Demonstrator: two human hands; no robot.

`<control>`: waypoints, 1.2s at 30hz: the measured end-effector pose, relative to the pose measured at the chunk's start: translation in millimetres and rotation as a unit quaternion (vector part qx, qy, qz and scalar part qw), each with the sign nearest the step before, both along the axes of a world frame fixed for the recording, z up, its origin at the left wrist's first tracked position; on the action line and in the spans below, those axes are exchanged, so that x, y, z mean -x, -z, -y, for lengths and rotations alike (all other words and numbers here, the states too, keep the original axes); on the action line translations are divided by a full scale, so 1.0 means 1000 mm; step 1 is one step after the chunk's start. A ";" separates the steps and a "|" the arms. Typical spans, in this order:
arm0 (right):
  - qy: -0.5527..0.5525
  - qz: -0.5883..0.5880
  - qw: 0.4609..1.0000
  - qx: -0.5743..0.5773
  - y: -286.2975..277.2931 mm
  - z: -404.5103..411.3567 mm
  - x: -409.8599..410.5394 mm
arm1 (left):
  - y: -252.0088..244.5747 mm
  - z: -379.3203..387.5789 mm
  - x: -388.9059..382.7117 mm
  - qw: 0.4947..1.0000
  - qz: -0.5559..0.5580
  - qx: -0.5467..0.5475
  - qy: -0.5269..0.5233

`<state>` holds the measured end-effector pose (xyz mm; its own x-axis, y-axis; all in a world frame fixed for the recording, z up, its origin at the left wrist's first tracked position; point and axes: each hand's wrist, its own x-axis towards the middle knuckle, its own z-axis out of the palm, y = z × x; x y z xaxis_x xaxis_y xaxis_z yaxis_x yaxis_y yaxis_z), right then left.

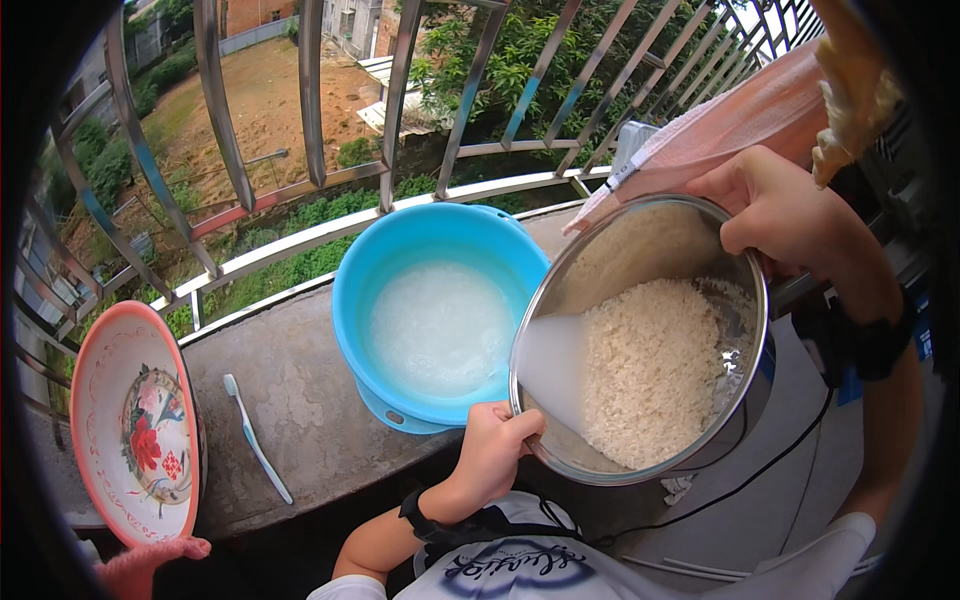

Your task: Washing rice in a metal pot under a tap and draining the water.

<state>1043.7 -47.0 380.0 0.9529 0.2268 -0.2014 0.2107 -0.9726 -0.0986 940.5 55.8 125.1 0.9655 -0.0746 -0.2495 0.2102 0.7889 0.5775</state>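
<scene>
Between my two hands, a stainless steel pot (637, 232) is tilted to the left. Wet white rice (652, 367) fills its middle, and cloudy water (553, 360) has gathered at the lower left side. My left hand (495, 450) grips the near left rim, thumb inside. On the far right rim, my right hand (780, 214) has hold, its fingers partly hidden behind the pot. Just left of the pot, and partly covered by it, stands a blue plastic basin (349, 322). Whitish, bubbly water (442, 330) lies in the basin.
A toothbrush (255, 439) lies on the concrete ledge (315, 420). At far left, a floral enamel basin (97, 420) leans on its side near a pink cloth (154, 566). Metal railings (311, 97) line the back. A pink towel (735, 112) hangs at right; a black cord (720, 495) runs below.
</scene>
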 end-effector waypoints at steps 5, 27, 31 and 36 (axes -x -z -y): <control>-0.004 -0.004 1.000 -0.008 0.000 -0.002 0.005 | 0.002 0.001 0.000 1.000 0.000 0.003 0.005; 0.021 0.013 0.998 0.062 0.001 0.006 0.001 | 0.003 0.007 0.001 1.000 0.000 0.011 0.000; 0.004 0.022 0.998 0.050 0.002 0.007 -0.001 | 0.006 0.008 0.001 1.000 -0.001 0.015 -0.004; 0.003 0.013 0.998 0.056 0.001 0.004 0.005 | 0.008 0.010 0.002 1.000 0.002 0.017 -0.010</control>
<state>1038.4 -50.5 378.8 0.9593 0.1980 -0.2012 0.2052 -0.9786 0.0157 938.9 45.8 117.1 0.9679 -0.0635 -0.2432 0.1917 0.8121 0.5511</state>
